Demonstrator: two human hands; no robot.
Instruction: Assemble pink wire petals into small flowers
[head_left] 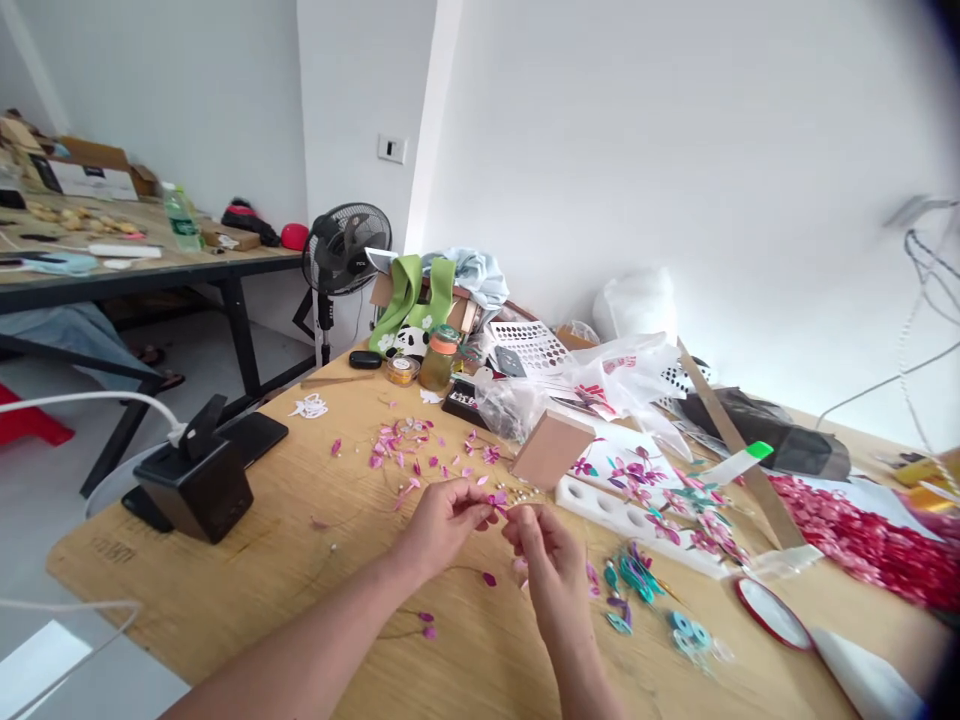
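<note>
- Small craft wkshp
- Lt-brown wooden bench (pixel 247 580) w/ loose pink petals (pixel 386 440), long wht holed tray (pixel 591 512)
- Blk-framed 2nd bench (pixel 247 266) w/ open wht-&-brn cardboard box (pixel 94 180)
- Blk round-caged stand fan (pixel 349 250)

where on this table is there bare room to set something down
Mostly bare: the table between the black box and left forearm, and the near strip between both forearms. Crowded: beyond the left hand, with pink petals; beyond and right of the right hand, with a white tray, teal bundle and blue spools.
</note>
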